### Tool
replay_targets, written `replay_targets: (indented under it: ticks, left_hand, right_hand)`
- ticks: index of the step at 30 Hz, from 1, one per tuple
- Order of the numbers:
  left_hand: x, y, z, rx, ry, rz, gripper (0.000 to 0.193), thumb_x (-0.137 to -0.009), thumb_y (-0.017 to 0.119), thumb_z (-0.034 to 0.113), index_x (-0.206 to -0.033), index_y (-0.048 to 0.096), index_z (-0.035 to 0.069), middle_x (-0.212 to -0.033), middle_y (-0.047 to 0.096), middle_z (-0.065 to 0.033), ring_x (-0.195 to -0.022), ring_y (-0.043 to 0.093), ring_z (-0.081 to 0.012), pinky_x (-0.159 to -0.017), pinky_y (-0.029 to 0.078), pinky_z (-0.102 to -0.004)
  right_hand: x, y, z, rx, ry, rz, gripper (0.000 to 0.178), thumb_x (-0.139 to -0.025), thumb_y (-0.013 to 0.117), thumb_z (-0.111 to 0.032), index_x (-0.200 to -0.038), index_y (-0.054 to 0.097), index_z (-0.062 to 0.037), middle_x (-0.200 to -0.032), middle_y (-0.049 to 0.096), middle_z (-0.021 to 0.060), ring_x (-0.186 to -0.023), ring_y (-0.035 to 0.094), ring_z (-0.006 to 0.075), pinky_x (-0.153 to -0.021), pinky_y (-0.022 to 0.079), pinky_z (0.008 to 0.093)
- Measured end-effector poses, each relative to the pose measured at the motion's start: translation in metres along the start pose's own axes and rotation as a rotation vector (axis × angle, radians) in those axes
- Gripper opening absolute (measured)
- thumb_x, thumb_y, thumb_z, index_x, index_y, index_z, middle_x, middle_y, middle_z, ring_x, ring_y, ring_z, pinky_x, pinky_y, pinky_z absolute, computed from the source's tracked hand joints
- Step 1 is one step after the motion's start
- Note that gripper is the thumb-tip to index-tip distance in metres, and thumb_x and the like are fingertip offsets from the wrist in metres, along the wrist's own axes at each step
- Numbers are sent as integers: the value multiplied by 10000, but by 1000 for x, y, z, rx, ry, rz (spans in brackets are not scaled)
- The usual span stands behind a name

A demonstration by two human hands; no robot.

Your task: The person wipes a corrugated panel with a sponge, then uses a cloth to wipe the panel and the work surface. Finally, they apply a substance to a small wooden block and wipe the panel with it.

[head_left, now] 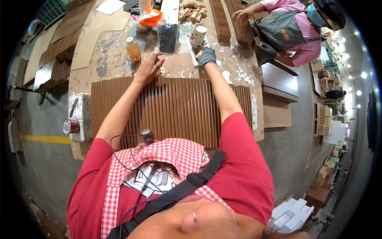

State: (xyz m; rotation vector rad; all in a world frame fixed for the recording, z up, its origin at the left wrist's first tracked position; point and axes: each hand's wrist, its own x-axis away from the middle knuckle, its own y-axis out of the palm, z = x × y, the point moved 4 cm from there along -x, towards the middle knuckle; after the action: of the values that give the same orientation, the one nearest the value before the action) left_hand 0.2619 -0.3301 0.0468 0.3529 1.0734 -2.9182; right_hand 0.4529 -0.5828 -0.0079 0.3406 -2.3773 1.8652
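Note:
A wide row of brown wooden strips (175,115) lies side by side in front of me, under both forearms. My left hand (148,71) is bare, with fingers stretched out at the far edge of the strips; it holds nothing. My right hand (207,57), in a grey glove, is closed beyond the strips. A small yellow thing (199,54) shows at its fingers, its kind unclear. Beneath lies a narrow white piece (193,55), and a smeared white can (197,35) stands just beyond. Past my left hand lies a dark flat object in clear plastic (168,38).
An amber-filled bottle (133,49) and an orange bag (151,17) stand at far left. A red can (71,126) sits by a white block (82,115) at near left. Across the paint-spotted table (107,59), a co-worker (286,32) handles long brown boards (240,24).

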Motion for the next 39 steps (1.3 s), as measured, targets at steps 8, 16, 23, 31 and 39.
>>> replay_targets:
  ticks: [8,16,23,31,39]
  left_hand:
    - [-1,1,-4,16,0,-21,531,-1024,374,474,-1310,521,52,-1020,636,-183,-1010,647,-308,-887,473,-372]
    - [-3,5,-18,20,-23,8,510,-1023,402,450,-1270,559,33,-942,648,-137,-976,630,-284,-879,454,-352]
    - [-10,6,-34,-5,64,30,392,-1023,425,353,-1225,583,57,-967,663,-146,-1041,606,-309,-905,445,-374]
    - [-2,16,-65,87,47,107,376,-987,536,323,-1232,617,50,-1080,682,-136,-981,651,-251,-888,477,-350]
    - [83,47,-40,-534,31,-347,566,-999,446,499,-1492,399,226,-1503,391,-115,-1434,276,-310,-1158,171,-479]
  right_hand:
    - [-28,28,7,142,-77,-57,603,-853,665,-448,-1357,567,-132,-1389,558,143,-1274,539,316,-1054,443,404]
    - [17,-27,31,-490,-142,-65,538,-845,710,-351,-1281,620,-49,-1273,639,163,-1198,601,298,-973,489,401]
    - [200,-16,81,-1774,-110,-307,613,-815,758,-440,-1273,585,-71,-1218,642,131,-1099,632,252,-958,540,353]
    - [380,61,63,-2248,402,18,446,-815,780,-221,-1198,619,-58,-1131,639,59,-1078,615,186,-970,532,307]
    - [436,65,108,-2358,505,489,510,-890,617,-167,-1367,489,-42,-1319,553,124,-1214,545,295,-1056,459,473]
